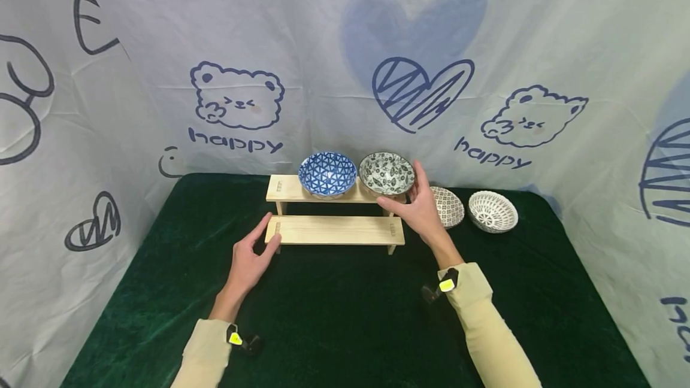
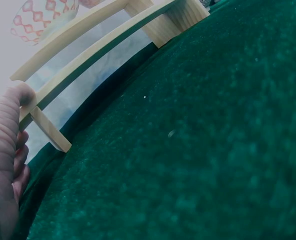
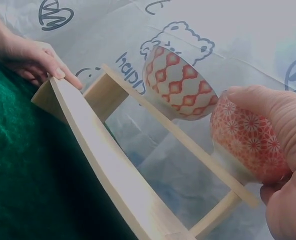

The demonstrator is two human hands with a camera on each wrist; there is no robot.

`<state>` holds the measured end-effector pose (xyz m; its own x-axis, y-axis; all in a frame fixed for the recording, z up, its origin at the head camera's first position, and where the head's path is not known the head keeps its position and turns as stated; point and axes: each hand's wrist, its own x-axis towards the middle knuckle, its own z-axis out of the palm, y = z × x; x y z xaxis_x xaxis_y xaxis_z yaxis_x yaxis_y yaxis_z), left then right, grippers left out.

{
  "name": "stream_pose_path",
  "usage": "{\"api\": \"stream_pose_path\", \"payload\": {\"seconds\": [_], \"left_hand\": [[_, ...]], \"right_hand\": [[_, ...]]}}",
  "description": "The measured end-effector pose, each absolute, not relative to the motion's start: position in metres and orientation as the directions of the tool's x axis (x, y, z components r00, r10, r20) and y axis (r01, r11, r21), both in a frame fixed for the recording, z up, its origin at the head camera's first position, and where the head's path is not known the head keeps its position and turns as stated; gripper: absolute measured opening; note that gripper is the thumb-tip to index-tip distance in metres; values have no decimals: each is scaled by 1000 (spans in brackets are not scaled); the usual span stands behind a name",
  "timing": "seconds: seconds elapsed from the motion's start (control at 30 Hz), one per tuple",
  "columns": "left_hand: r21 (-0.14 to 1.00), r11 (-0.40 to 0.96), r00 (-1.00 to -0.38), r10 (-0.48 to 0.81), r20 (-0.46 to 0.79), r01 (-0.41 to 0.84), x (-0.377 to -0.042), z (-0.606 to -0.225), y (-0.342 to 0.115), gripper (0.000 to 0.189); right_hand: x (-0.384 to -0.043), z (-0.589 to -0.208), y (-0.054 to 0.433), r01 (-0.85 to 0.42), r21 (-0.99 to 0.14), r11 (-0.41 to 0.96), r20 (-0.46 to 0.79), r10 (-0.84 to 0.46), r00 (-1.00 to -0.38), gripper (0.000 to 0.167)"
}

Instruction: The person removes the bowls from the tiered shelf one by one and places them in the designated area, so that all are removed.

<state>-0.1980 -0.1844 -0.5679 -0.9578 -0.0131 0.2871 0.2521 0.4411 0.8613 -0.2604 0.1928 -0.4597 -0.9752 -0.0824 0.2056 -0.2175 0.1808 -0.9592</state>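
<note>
A two-tier wooden display stand (image 1: pixel 334 230) stands on the green cloth. My left hand (image 1: pixel 250 263) holds the left end of its lower step, the thumb at the front and the other fingers behind. On the upper step, at the right end, sits a bowl with a black-and-white floral inside (image 1: pixel 387 173). My right hand (image 1: pixel 420 211) grips this bowl from the right; its outside shows a red flower pattern (image 3: pixel 248 142) in the right wrist view. Left of it on the same step sits a bowl with a blue-and-white inside (image 1: pixel 327 173), its outside patterned with red diamonds (image 3: pixel 178 87).
To the right of the stand, a brown-patterned bowl (image 1: pixel 448 207) lies partly hidden behind my right hand. Beside it is a white bowl with a grey lattice pattern (image 1: pixel 493 212). A printed white curtain (image 1: pixel 323 47) hangs behind the green-covered table (image 1: pixel 345 316).
</note>
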Motion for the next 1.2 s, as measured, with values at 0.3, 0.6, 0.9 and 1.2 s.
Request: {"api": "stream_pose_path", "payload": {"seconds": [0.3, 0.6, 0.9, 1.2], "left_hand": [[867, 432, -959, -16, 282, 248, -198, -568, -185, 60], [865, 438, -961, -12, 278, 244, -198, -567, -185, 61], [867, 436, -961, -16, 276, 242, -197, -567, -184, 60], [865, 435, -958, -19, 287, 251, -197, -568, -184, 60]], "right_hand": [[-266, -458, 189, -181, -963, 200, 170, -70, -983, 119], [-268, -457, 186, -179, -955, 237, 179, -25, -984, 118], [-268, -463, 184, -246, -954, 170, 252, 16, -968, 112], [-267, -464, 187, -293, -938, 183, 308, 56, -950, 107]]}}
